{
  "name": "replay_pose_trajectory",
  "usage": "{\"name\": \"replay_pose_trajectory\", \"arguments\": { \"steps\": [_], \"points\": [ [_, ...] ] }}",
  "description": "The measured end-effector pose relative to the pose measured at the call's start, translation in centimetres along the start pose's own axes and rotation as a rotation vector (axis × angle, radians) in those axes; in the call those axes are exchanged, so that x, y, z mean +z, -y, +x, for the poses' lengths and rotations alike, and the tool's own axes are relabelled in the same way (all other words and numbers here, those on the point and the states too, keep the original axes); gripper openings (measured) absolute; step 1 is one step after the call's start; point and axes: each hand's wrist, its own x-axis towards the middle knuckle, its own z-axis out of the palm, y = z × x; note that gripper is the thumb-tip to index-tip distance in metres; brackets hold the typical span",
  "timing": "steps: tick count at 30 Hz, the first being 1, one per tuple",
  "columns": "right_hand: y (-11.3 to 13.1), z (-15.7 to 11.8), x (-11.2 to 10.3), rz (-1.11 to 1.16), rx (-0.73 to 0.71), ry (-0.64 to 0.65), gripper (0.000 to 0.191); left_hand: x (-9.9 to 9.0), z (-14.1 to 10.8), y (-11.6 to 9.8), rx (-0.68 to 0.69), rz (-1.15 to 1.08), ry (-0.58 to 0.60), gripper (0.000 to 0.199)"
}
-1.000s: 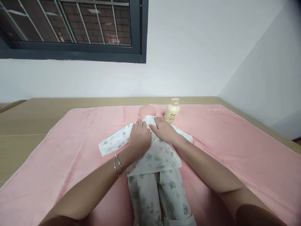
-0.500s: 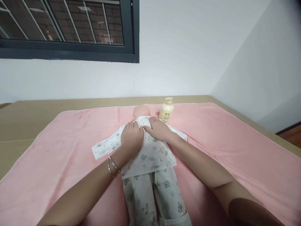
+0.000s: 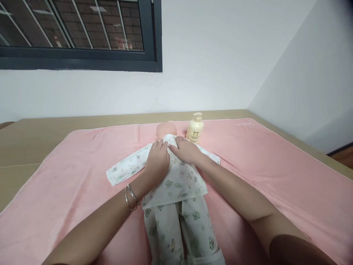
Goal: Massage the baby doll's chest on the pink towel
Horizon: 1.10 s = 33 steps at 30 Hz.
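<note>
A bald doll (image 3: 166, 129) lies on a pink sheet, its head away from me, dressed in a white printed shirt (image 3: 176, 184) and matching trousers (image 3: 168, 228). My left hand (image 3: 158, 159) rests on the upper left of the shirt, fingers stretched toward the collar. On the upper right side my right hand (image 3: 186, 150) lies flat, its thumb apart and pointing at the left hand. Both hands are open and cover part of the shirt. The left sleeve (image 3: 125, 168) spreads out sideways; the right sleeve (image 3: 211, 156) shows partly behind my right forearm.
A cream pump bottle (image 3: 195, 128) stands just right of the doll's head. The pink sheet (image 3: 264, 158) covers most of the tan padded surface (image 3: 24, 143). Behind are a white wall (image 3: 204, 55) and a dark-framed window (image 3: 150, 60).
My left hand's fingers have straightened and shifted slightly right along the shirt, uncovering more of the left sleeve. The right hand stays nearly in place.
</note>
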Motion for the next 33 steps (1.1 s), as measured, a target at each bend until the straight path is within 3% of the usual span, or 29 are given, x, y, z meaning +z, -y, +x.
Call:
{"name": "replay_pose_trajectory", "arguments": {
  "steps": [6,8,14,18,26,33],
  "points": [
    [1.5,-1.9,1.0,-0.182,-0.081,-0.059,0.066,0.0,1.3,0.9,-0.264,-0.167,0.07,0.04],
    [1.9,-2.3,1.2,-0.204,-0.106,-0.071,0.064,0.2,1.6,1.2,-0.295,-0.173,0.058,0.041],
    [0.6,-0.5,1.3,-0.024,0.02,-0.11,0.064,1.1,1.2,1.3,-0.272,-0.142,0.016,0.043],
    [-0.1,0.1,1.9,-0.011,0.006,-0.176,0.061,1.2,1.0,1.1,-0.291,-0.146,0.002,0.044],
    [-0.3,0.4,4.8,0.181,-0.077,-0.412,0.05,-1.4,1.0,0.3,-0.294,0.028,0.138,0.034],
    [-0.2,0.6,4.3,0.157,-0.099,-0.342,0.051,-1.3,1.2,1.2,-0.273,-0.07,0.125,0.03]
  ]
}}
